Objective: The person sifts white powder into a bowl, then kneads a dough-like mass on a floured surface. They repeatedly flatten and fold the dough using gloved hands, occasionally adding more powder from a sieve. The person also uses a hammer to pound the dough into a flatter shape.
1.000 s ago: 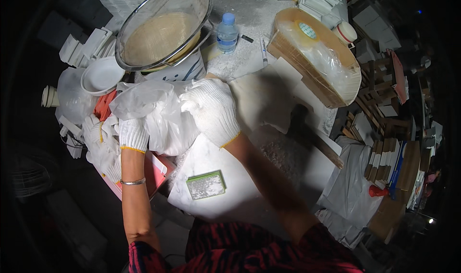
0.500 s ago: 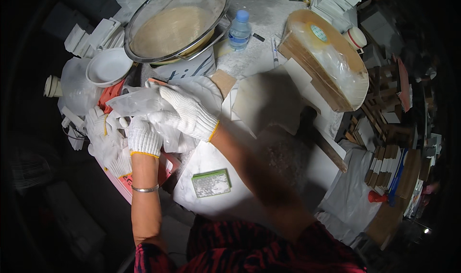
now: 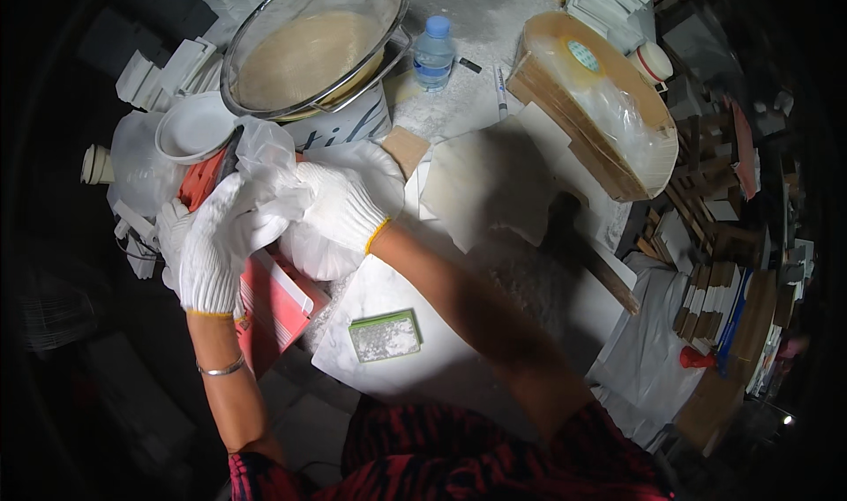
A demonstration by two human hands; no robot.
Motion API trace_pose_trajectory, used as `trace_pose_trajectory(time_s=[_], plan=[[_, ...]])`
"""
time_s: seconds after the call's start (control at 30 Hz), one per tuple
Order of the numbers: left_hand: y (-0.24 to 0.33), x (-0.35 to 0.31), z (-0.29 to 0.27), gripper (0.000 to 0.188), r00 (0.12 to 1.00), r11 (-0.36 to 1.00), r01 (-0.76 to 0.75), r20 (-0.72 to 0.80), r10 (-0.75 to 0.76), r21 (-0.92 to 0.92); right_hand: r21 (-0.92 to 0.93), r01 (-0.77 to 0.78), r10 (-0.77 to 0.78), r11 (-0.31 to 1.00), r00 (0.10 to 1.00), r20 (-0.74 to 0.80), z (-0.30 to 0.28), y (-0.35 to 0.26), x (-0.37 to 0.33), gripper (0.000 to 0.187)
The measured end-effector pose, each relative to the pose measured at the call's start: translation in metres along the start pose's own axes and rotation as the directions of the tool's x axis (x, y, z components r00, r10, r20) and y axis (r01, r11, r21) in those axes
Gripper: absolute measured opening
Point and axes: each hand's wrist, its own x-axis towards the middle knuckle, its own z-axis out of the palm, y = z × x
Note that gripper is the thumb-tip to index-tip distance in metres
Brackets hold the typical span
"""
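Note:
My left hand point(image 3: 210, 254), in a white knit glove with a yellow cuff, is closed on the left side of a crumpled clear plastic bag point(image 3: 267, 148). My right hand point(image 3: 342, 208), gloved the same way, grips the bag's right side, its fingertips partly hidden in the folds. What the bag holds, if anything, I cannot make out. Under my hands lies a pink-red box point(image 3: 269, 302) with a white edge. A green-edged block point(image 3: 385, 337), dusted with white powder, rests on a pale marble-like slab point(image 3: 344, 360) nearer to me.
A metal-rimmed sieve point(image 3: 313, 56) and a white bowl point(image 3: 196, 129) stand beyond my hands. Right of them are a blue-capped water bottle point(image 3: 433, 58), a marker point(image 3: 500, 93) and a cardboard box point(image 3: 582, 130) holding clear plastic. A dark-headed tool point(image 3: 565, 223) lies on the right.
My left hand has moved left and turned upward. The bag, stretched out leftward before, is now bunched upright between both hands. More of the pink-red box shows.

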Motion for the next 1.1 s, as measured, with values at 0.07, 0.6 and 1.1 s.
trace_pose_trajectory(time_s=[0.07, 0.6, 1.1], plan=[[0.007, -0.016, -0.004, 0.046, 0.955, 0.828, -0.235, -0.04, 0.296, 0.508, 0.06, -0.08, 0.079, 0.995, 0.997, 0.019, -0.005, 0.006, -0.005, 0.033], [-0.054, 0.0, 0.023, 0.066, 0.921, 0.372, -0.372, 0.289, 0.261, 0.85, 0.203, -0.125, 0.026, 0.971, 0.902, 0.43, -0.045, 0.007, 0.019, 0.033], [-0.15, 0.105, -0.04, 0.03, 0.964, 0.874, -0.181, 0.094, 0.248, -0.451, 0.778, -0.6, 0.531, 0.186, 0.727, 0.434, -0.064, 0.023, -0.1, 0.043]])
